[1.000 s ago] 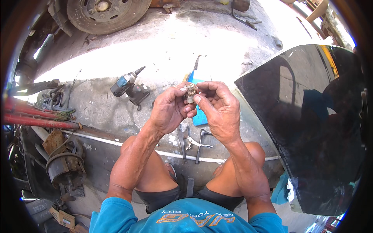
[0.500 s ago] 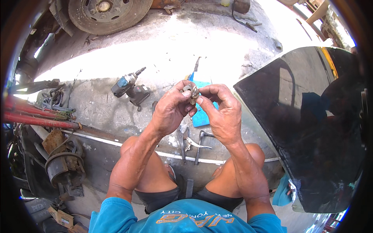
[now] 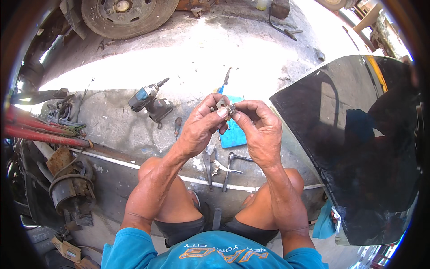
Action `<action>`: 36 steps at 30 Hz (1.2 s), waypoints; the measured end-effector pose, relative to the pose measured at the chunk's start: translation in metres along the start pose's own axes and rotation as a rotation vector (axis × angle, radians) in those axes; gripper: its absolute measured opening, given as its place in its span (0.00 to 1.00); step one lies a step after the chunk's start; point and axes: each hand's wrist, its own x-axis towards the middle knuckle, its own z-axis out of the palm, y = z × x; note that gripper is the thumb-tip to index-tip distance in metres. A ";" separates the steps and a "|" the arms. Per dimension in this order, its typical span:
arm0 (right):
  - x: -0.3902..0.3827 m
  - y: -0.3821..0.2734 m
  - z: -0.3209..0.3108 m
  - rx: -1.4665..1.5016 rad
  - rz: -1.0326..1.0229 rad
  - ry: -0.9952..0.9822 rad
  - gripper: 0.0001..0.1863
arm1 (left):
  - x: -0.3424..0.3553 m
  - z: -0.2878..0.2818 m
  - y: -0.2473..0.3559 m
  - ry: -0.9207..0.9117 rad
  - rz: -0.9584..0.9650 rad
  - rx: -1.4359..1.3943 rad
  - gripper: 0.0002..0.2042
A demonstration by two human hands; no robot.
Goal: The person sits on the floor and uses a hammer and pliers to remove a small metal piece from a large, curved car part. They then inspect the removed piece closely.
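Between my two hands is a small, dirty metal part [image 3: 231, 109] with uneven edges; its exact kind does not show. My left hand [image 3: 199, 127] pinches it between thumb and fingers. From the other side, my right hand [image 3: 263, 131] grips it with thumb and forefinger. Under the hands lies a flat blue case [image 3: 234, 136], partly covered by them. A blade-like tool [image 3: 226, 77] with some blue on it lies beyond. Closer to my knees are locking pliers [image 3: 208, 167] and a ratchet handle [image 3: 229, 170]. A screwdriver [image 3: 178, 126] rests left of my left hand.
A cordless impact wrench [image 3: 150, 101] lies on the concrete to the left. Red bars [image 3: 47, 136] and a rusty drum-shaped part [image 3: 69, 193] crowd the left side. At the right leans a large dark glass panel [image 3: 313, 121]. A wheel [image 3: 130, 18] stands at the far left.
The small metal part has turned in my fingers and shifted slightly right. My right hand has moved a little to the right with it.
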 end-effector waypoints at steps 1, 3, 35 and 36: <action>0.000 -0.001 0.000 0.017 0.016 -0.004 0.08 | 0.000 0.000 0.000 -0.004 0.004 0.004 0.16; 0.000 -0.006 0.001 0.051 0.047 -0.013 0.08 | 0.000 -0.001 0.001 -0.005 -0.002 0.025 0.16; 0.007 -0.011 -0.004 0.136 0.189 -0.051 0.16 | 0.003 0.002 0.000 0.139 0.139 0.462 0.11; 0.007 -0.008 -0.004 0.142 0.196 -0.048 0.16 | 0.004 0.001 -0.001 0.158 0.140 0.498 0.10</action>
